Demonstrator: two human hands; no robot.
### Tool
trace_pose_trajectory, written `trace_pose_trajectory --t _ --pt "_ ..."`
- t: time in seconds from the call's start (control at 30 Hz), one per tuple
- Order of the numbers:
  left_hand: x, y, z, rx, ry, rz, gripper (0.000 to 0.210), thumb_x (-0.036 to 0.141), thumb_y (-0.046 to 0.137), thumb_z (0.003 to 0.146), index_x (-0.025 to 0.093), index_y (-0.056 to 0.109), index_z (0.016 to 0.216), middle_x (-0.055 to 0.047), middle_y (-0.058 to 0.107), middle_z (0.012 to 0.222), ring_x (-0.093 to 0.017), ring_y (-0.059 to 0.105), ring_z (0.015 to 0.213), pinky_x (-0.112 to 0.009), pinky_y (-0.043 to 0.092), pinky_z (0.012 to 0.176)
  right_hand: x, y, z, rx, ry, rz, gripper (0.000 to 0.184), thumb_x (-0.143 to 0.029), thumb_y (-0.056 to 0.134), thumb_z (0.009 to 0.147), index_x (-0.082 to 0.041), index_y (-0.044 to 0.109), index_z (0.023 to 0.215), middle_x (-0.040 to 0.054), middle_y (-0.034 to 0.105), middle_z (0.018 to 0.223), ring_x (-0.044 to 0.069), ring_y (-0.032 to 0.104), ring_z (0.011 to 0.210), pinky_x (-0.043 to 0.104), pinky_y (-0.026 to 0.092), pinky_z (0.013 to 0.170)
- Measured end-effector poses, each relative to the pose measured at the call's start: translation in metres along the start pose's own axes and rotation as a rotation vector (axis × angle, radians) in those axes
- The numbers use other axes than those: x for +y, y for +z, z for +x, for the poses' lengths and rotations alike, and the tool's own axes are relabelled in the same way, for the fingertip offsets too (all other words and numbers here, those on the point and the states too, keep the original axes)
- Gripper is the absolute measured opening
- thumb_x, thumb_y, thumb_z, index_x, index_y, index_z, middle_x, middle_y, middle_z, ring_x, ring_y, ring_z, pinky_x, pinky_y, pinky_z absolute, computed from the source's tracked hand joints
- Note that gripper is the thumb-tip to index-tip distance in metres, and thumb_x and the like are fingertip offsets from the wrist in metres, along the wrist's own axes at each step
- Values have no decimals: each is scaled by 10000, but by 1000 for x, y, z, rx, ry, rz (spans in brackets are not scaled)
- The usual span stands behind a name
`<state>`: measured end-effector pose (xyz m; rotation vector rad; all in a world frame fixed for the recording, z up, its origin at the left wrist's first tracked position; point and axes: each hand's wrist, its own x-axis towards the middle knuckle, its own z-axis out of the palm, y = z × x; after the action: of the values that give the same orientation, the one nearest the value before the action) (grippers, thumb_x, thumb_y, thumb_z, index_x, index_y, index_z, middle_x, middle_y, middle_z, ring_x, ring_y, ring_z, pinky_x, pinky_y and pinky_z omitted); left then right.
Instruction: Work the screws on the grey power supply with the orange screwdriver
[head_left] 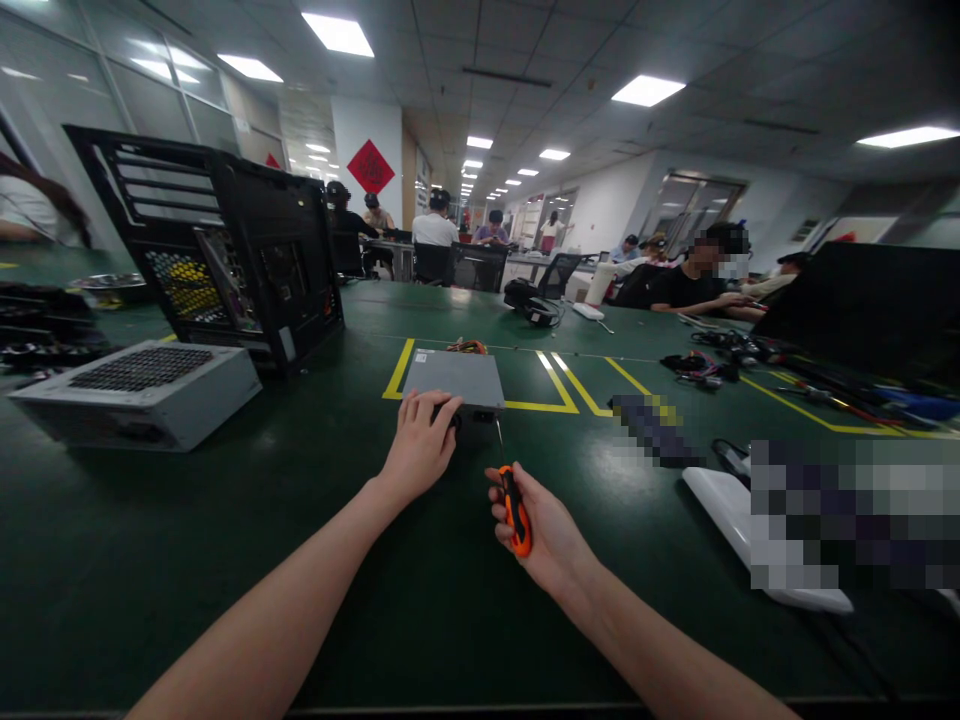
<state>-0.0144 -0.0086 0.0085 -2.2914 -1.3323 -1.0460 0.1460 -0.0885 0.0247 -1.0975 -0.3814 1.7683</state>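
Note:
A flat grey power supply unit (454, 378) lies on the green table in front of me, its coloured cables bunched behind it. My left hand (421, 437) grips its near left edge, fingers bent over the top and part of the near face hidden beneath them. In my right hand (536, 515) is an orange and black screwdriver (517, 512), fingers wrapped round the handle. Its thin shaft points up and away, the tip close to the near right corner of the power supply unit. Whether the tip touches a screw I cannot tell.
A black computer case (281, 270) stands at the left, with a second, larger power supply (142, 385) before it. Yellow tape (540, 407) marks the table. On the right are a white device (757, 540), cable bundles (701, 370) and a black monitor (862, 310). People sit further back.

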Motion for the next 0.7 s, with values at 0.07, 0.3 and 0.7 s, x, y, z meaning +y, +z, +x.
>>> trace_pose_trajectory --t 0.07,0.3,0.7 --pt "0 0 0 1 -1 -2 401 151 448 802 196 454 1200 -99 486 1131 -241 417 1124 -482 253 1047 1 0 1 11 -34 14 137 -274 530 819 -138 544 809 3 538 644 49 469 470 129 324 368" --pt "-1 -1 -1 7 0 -18 408 149 449 797 205 452 1200 -99 487 1135 -249 421 1125 -497 261 1038 -2 2 -2 6 23 -12 296 -305 359 896 -112 580 857 14 525 618 58 471 467 151 380 405" --pt "-1 0 -1 -6 -1 -9 402 156 437 806 190 450 1206 -99 474 1139 -237 410 1134 -471 235 1055 -1 1 -2 -14 21 -17 291 -306 372 892 -109 584 857 17 526 625 59 479 483 147 391 416"
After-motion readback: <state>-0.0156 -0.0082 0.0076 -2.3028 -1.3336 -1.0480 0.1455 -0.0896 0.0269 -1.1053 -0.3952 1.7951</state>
